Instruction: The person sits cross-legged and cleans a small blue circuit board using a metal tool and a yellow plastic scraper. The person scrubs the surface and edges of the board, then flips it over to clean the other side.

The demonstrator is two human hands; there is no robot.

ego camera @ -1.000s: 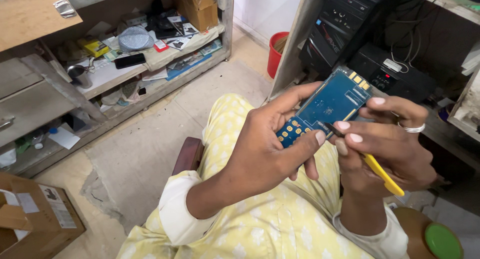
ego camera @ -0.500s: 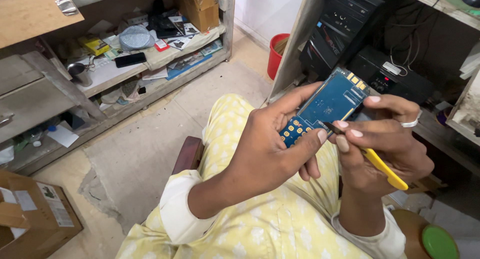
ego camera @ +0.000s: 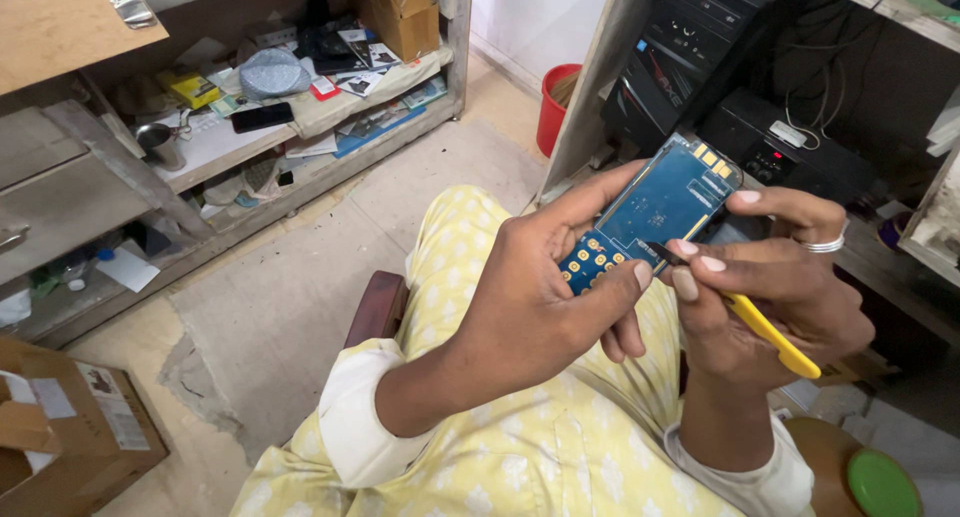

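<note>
This is a small electronics repair workshop. A low wooden shelf (ego camera: pixel 330 127) is crowded with loose parts, papers, a dark phone (ego camera: pixel 262 117) and a metal cup (ego camera: pixel 160 144). Black computer towers (ego camera: pixel 690 47) with trailing cables stand in a rack at the right. A bare blue circuit board (ego camera: pixel 655 209) is under work with a yellow-handled tool (ego camera: pixel 770 334). A cardboard box (ego camera: pixel 60 437) sits on the worn concrete floor (ego camera: pixel 300 287).

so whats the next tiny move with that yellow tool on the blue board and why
Probably a gentle nudge of the tip along the board's edge. The left hand grips the blue circuit board tilted over the lap, thumb by its gold pads, while the right hand holds the yellow-handled tool with its dark tip at the board's lower edge, so it looks placed for fine work there.
</note>
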